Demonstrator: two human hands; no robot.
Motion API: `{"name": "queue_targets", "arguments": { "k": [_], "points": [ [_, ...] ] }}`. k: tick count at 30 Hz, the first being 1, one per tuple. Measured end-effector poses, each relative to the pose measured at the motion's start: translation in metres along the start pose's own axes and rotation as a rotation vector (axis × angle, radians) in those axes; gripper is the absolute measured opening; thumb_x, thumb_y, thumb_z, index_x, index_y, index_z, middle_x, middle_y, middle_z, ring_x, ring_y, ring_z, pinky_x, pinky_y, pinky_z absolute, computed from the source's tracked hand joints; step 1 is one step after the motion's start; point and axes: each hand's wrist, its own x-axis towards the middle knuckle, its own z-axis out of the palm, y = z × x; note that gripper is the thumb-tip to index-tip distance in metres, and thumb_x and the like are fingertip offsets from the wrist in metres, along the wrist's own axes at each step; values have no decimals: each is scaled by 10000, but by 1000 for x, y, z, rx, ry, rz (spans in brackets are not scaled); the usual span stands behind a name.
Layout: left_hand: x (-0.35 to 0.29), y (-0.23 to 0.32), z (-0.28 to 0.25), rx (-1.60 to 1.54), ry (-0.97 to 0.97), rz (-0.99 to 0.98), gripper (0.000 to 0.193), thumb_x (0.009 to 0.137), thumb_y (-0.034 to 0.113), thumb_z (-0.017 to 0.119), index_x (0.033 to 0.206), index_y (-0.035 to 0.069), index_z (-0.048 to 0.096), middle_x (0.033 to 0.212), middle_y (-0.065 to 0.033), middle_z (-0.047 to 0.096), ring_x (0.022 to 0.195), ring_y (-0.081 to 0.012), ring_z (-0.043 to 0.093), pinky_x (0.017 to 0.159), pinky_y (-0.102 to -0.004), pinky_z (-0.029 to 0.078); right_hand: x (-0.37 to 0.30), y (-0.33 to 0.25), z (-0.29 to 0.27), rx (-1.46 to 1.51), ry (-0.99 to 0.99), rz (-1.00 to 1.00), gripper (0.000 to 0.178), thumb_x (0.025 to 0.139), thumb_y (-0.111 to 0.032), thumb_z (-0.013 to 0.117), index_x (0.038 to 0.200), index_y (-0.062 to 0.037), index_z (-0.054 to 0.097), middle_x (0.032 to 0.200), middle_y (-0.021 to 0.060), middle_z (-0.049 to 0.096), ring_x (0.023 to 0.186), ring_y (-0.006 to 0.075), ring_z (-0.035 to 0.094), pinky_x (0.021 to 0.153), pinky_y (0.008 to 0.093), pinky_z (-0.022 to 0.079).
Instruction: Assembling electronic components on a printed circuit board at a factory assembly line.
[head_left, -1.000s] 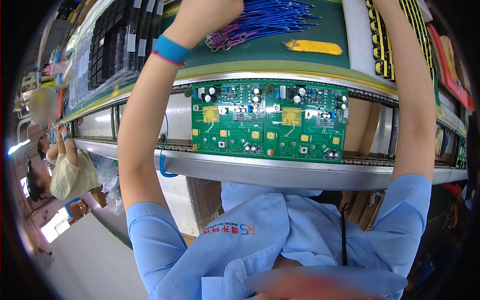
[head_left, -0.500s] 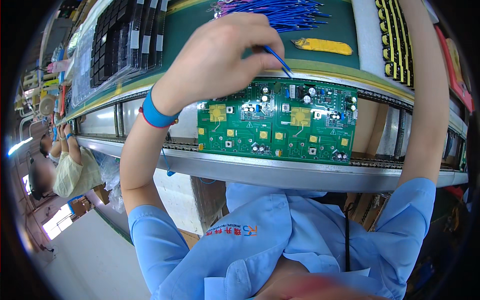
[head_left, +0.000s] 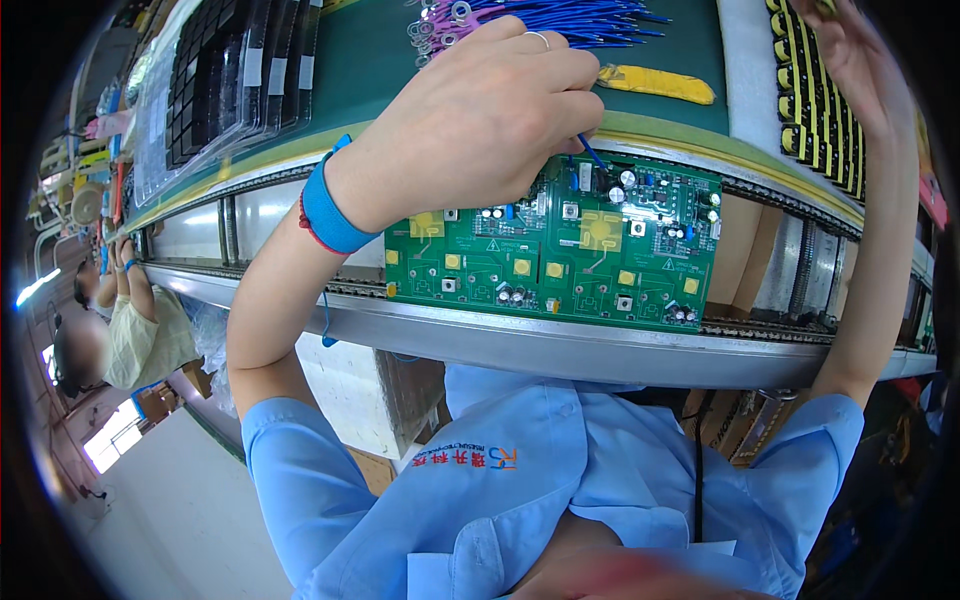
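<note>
My left hand (head_left: 480,125), wearing a blue wrist strap (head_left: 338,212), pinches a blue wire (head_left: 592,152). The wire's end points down at the back edge of a green circuit board (head_left: 470,300), beside its capacitors; I cannot tell whether it touches. My hand hides the board's back left part. The board lies across the conveyor rails, carrying yellow parts and small round capacitors. At the far right my right hand (head_left: 860,65) is raised beside rows of yellow-and-black components (head_left: 795,95). Its fingers curl at the picture's edge around something small and yellowish, hardly visible.
A bundle of blue wires (head_left: 590,22) with ring terminals lies on the green mat behind the board. Near it is a yellow wrapped strip (head_left: 660,84). Black trays (head_left: 215,80) stand at the back left. A metal rail (head_left: 560,345) runs along the front. Another person (head_left: 150,330) sits far left.
My left hand has moved right and down with the blue wire, bringing its end to the board's back edge. My right hand has come into view at the upper right.
</note>
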Motion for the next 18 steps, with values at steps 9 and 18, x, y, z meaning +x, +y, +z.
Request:
{"name": "queue_targets", "arguments": {
  "k": [9, 18],
  "points": [
    [6, 4, -4, 136, -41, 220, 216, 667, 84, 683, 870, 95, 611, 885, -30, 496, 846, -205, 524, 745, -325, 382, -56, 1, 16, -602, -17, 297, 456, 842, -147, 644, 1282, -55, 568, 1106, 60, 625, 900, 94, 562, 753, 231, 445],
    [24, -44, 27, -95, 532, 509, 221, 905, 146, 637, 1077, 16, 683, 967, -93, 630, 869, -178, 576, 766, -332, 410, -107, 53, 91, -1574, -367, -4, 290, 753, -31, 675, 1039, -18, 633, 941, 111, 620, 826, 283, 612, 700, 355, 477]
  ]
}}
